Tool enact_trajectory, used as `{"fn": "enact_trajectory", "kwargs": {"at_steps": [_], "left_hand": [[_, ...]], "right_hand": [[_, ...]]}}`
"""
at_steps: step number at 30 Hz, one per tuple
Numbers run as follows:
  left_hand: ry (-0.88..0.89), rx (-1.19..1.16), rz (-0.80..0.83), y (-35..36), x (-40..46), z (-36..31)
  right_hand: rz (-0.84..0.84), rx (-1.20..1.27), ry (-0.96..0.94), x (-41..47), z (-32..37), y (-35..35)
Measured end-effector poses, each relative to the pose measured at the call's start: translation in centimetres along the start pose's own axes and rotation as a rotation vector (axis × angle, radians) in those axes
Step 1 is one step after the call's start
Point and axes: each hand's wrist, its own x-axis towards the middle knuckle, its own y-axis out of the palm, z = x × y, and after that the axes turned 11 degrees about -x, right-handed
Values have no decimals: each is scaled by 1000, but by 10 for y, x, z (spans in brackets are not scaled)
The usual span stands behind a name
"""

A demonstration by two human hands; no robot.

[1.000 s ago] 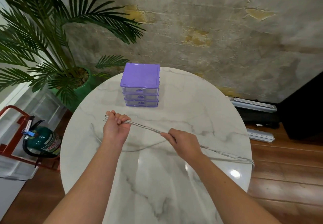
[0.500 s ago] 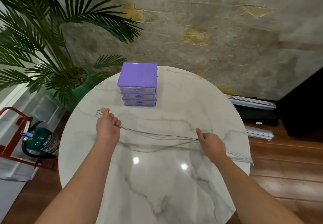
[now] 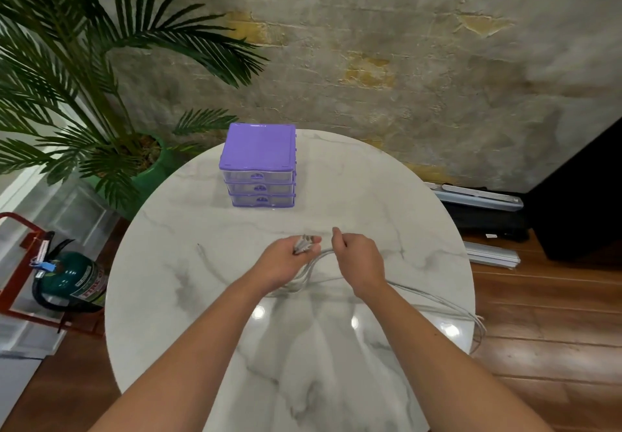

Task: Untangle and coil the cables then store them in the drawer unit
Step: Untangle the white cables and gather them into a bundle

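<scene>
Several thin grey-white cables (image 3: 434, 300) run across the round marble table (image 3: 208, 330) and hang over its right edge. My left hand (image 3: 281, 263) grips the bunched plug ends of the cables near the table's middle. My right hand (image 3: 358, 260) sits close beside it, fingers curled round the same strands, which bend in a loop between the two hands. One loose cable end (image 3: 202, 251) lies on the table to the left. The purple drawer unit (image 3: 258, 165) stands at the far side with its three clear drawers closed.
A potted palm in a green pot (image 3: 148, 179) stands behind the table on the left. A green fire extinguisher (image 3: 72, 280) in a red stand is on the floor at left. Grey bars and a black case (image 3: 484, 209) lie on the wooden floor at right.
Both hands have come together at the table's middle: the left moved right with the plug ends, the right moved left along the cables, folding the strands into a loop.
</scene>
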Motion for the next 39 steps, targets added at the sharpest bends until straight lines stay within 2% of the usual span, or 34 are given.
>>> {"fn": "enact_trajectory", "kwargs": {"at_steps": [2,7,10,13,18,25,27,29,32,36,39], "left_hand": [[-10,50,38,6,-2,-1],[55,106,-44,13,-1,-4],[31,118,-31,14,2,-5],[-37,38,-53,13,4,-4],[-79,-131,-216,5,7,-4],[-114,-231,-344,-5,11,-1],[-127,-228,-354,-7,12,0],[-128,-228,-379,-8,13,2],[-123,-240,-418,-9,13,5],[-131,-207,-436,-8,14,4],[-123,-207,-447,-10,18,5]], "right_hand": [[19,34,-2,1,6,-2],[83,119,-21,3,4,-2],[151,236,-33,3,-1,-4],[183,277,-29,4,-14,-8],[273,379,17,6,-53,-11],[459,272,-92,-1,-70,-18],[451,163,-143,1,-76,-16],[403,108,-117,3,-83,-16],[338,182,-24,8,-92,-22],[262,358,-41,16,-94,-42],[259,261,-113,22,-98,-54]]}}
